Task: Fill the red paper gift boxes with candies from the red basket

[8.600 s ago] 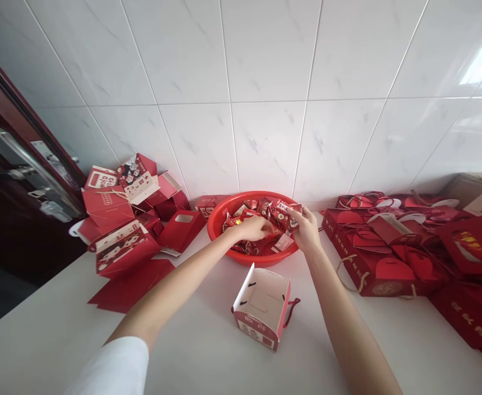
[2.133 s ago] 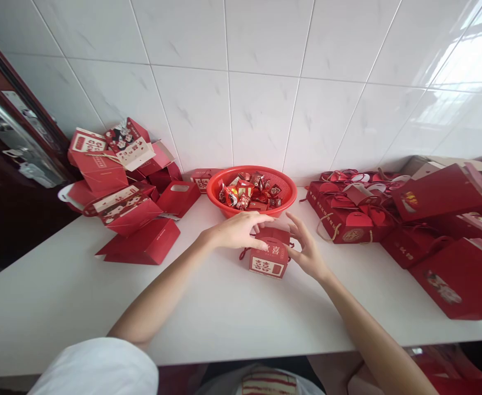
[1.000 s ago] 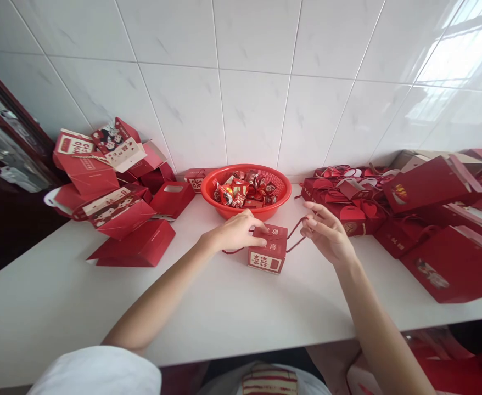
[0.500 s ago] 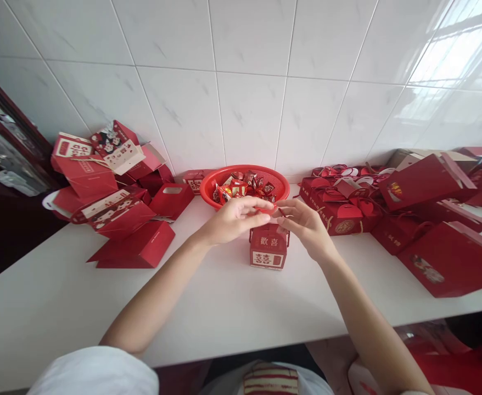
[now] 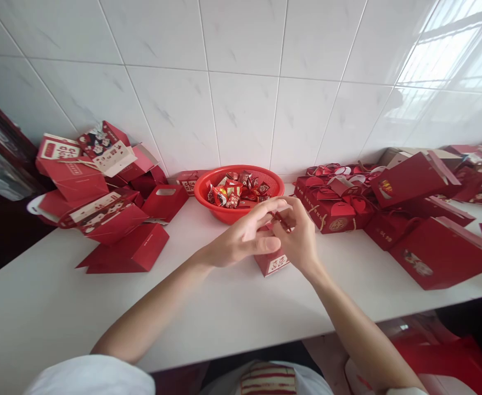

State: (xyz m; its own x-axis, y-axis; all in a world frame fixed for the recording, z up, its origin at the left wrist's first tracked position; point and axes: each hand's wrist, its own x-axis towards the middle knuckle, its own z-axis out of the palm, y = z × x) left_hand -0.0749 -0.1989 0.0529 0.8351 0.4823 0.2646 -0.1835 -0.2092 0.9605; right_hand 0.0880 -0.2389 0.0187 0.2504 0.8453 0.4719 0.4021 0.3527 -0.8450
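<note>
A small red gift box with a white character panel stands on the white table, turned at an angle and largely covered by my hands. My left hand curves around its upper part, thumb in front and fingers behind. On the other side, my right hand is closed with bent fingers on the box's dark red cord handle, at the top of the box. The fingertips of both hands meet above it and partly hide one another. Just behind is a red plastic basket with wrapped candies in it.
Unfilled-looking red cartons lie piled on the left. Decorated red boxes with bows and larger red gift bags crowd the right. A tiled wall rises behind the table, whose front edge is near my body.
Both hands have come lower and closer around the box, their fingers more bent. The box has turned, so its character panel faces further right. The view has shifted slightly to the right.
</note>
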